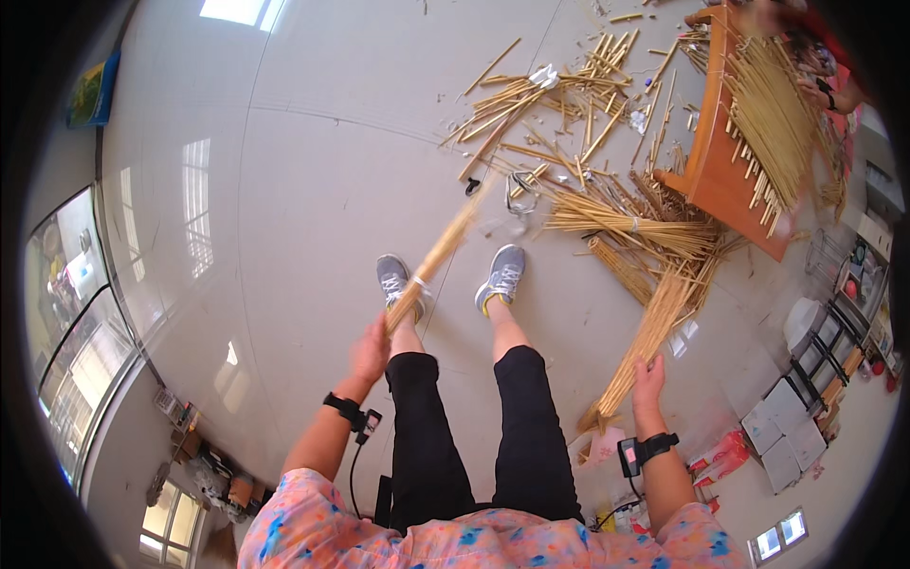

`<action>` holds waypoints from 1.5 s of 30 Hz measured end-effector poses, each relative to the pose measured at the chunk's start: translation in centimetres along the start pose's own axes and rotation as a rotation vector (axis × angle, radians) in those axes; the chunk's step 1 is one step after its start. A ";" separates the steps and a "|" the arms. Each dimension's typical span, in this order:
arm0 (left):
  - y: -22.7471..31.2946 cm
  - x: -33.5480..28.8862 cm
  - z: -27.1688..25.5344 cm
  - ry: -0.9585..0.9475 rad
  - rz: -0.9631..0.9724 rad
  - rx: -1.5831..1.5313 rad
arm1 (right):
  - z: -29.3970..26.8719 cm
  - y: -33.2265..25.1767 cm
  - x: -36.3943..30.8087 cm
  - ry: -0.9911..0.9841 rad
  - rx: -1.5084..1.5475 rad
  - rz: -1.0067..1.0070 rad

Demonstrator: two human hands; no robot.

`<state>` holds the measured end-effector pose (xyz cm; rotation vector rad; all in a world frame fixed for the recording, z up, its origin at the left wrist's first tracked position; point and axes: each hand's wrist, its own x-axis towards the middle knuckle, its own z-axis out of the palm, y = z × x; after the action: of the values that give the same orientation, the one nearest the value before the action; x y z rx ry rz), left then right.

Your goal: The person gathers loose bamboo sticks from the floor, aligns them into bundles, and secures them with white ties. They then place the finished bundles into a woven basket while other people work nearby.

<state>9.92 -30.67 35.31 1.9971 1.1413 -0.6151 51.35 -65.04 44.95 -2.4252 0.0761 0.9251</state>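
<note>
Both hands grip stick bundles: left hand (pixel 371 347) on one bundle (pixel 431 266), right hand (pixel 648 376) on another (pixel 645 341); I should hold them firmly near the ends.

At mid-frame the left hand (pixel 372 349) closes its grip around a bundle of pale sticks (pixel 434 258), blurred and slanting up toward the centre. At lower right the right hand (pixel 647 379) rests on a second stick bundle (pixel 649 337). Loose sticks (pixel 559 104) litter the floor (pixel 313 171) at upper right, beside an orange wooden surface (pixel 713 161) piled with more.
</note>
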 end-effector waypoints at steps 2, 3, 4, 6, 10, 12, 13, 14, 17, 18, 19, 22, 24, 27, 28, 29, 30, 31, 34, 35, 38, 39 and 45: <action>-2.1 3.4 -0.2 0.115 -0.071 -0.098 | 0.9 -0.1 -1.1 -0.040 -0.083 0.056; -4.4 5.7 0.3 0.272 -0.017 -0.068 | 1.3 -0.1 -1.4 -0.075 -0.055 0.072; -5.2 8.8 -0.4 0.257 -0.156 -0.074 | 1.7 0.2 -1.7 -0.106 -0.031 0.088; -5.9 14.9 -1.4 0.359 -0.222 -0.034 | 2.6 1.3 -2.2 -0.143 0.031 0.108; -2.3 25.1 -0.4 0.337 -0.309 -0.013 | 3.5 3.3 -1.4 -0.155 0.150 0.124; 1.1 27.6 2.8 0.271 -0.224 0.097 | 3.1 3.3 -1.0 -0.137 0.159 0.134; 3.7 27.5 4.1 0.172 -0.135 0.148 | 2.7 3.4 -0.9 -0.116 0.127 0.141; 6.3 26.6 5.2 0.074 -0.048 0.203 | 2.3 3.4 -0.8 -0.097 0.097 0.148; 12.5 22.8 6.8 -0.043 0.157 0.325 | 1.5 3.4 -1.0 -0.041 0.123 0.178; 13.6 21.6 6.9 -0.090 0.239 0.363 | 1.3 3.6 -1.2 -0.018 0.151 0.191; 14.3 20.6 6.6 -0.086 0.316 0.348 | 1.1 3.5 -1.5 -0.015 0.153 0.194; 15.0 19.4 4.0 -0.064 0.305 0.288 | 0.3 3.1 -1.9 -0.013 0.194 0.200; 14.5 19.9 1.8 -0.048 0.119 0.265 | 0.3 1.7 -2.4 -0.003 0.264 0.205; 12.2 23.4 -1.2 0.148 -0.144 0.131 | 0.5 2.8 -2.5 -0.018 0.320 0.199; 11.2 24.5 -1.4 0.191 -0.173 0.135 | 0.8 3.6 -2.5 -0.032 0.267 0.212; 11.1 25.2 -1.3 0.157 -0.168 0.187 | 0.7 4.6 -2.2 -0.042 0.210 0.228; 11.5 25.5 -1.2 0.132 -0.166 0.238 | 0.5 5.0 -1.9 -0.059 0.155 0.237; 13.3 25.4 -1.5 -0.015 -0.156 0.330 | 0.3 5.0 -1.7 -0.040 0.189 0.249; 15.2 23.5 0.6 -0.098 0.009 0.423 | 0.4 3.8 -1.3 -0.024 0.264 0.269; 17.3 22.6 0.0 -0.146 0.074 0.454 | 0.0 3.6 -1.2 -0.023 0.261 0.283; 20.9 19.5 -2.8 -0.214 0.214 0.552 | -0.7 3.3 -0.8 -0.036 0.332 0.311; 21.6 19.0 -4.0 -0.235 0.216 0.559 | -1.1 3.4 -0.7 -0.039 0.364 0.318; 20.5 24.4 -12.3 0.044 0.159 0.421 | -1.2 3.5 0.6 0.009 0.359 0.278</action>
<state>40.22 -15.10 33.04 2.4397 0.9196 -0.7802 51.67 -68.57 43.65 -2.1149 0.5473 0.9279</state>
